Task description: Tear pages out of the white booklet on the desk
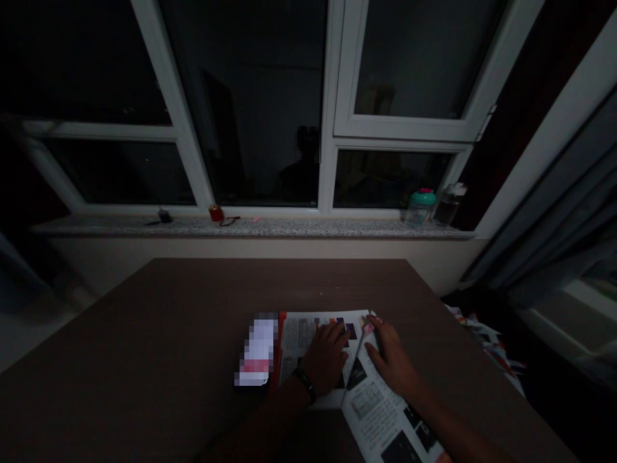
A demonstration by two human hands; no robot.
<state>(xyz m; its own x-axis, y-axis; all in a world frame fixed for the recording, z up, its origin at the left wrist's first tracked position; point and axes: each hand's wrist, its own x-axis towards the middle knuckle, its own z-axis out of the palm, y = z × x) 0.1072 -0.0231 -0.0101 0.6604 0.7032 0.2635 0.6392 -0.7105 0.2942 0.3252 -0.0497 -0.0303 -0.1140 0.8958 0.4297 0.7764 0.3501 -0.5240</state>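
As seen at the brown table (193,334), left hand (325,357) flat on an open magazine (299,341), fingers spread, nothing grasped; right hand (393,360) open on the facing page, fingertips just beside a small pink tab (369,328). Blurred rectangular object (257,350) lying just left of the magazine, on the table.

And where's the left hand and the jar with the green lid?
Left hand (325,357), head view, back of the hand.
Jar with the green lid (421,202), head view, on the lid.
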